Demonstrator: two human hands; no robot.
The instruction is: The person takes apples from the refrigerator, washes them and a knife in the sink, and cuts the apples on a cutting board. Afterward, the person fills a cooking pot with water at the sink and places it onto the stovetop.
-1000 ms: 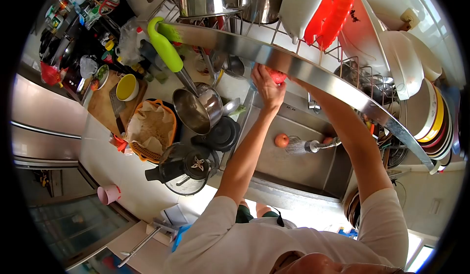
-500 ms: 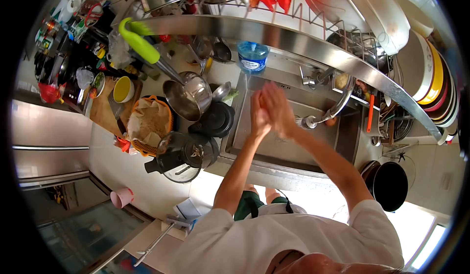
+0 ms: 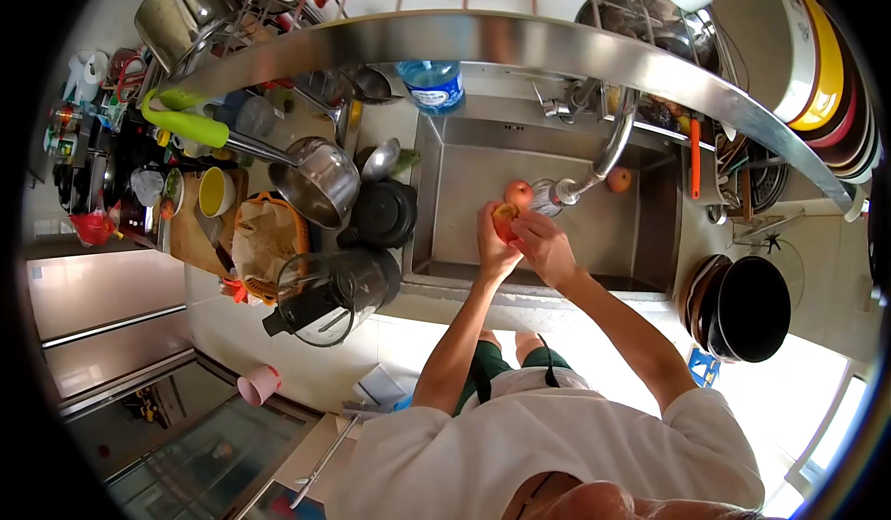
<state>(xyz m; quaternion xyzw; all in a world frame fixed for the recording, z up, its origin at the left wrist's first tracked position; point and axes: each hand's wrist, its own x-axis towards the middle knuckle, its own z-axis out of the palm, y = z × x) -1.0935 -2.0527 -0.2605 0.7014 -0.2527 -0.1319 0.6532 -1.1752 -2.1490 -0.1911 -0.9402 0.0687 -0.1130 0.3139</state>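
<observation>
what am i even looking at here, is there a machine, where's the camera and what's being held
There's no machine: these are a person's two bare hands. One camera worn on the head looks forward and down, so the view curves and the person's own body shows at the bottom.

The hands are over a metal sink. The left hand holds a reddish fruit, yellowish on top; the right hand has its fingers at it, though whether they grip is hard to tell.

Two more round fruits show in the sink, either side of the tap. On the counter left of it are a saucepan and a lined basket.
</observation>
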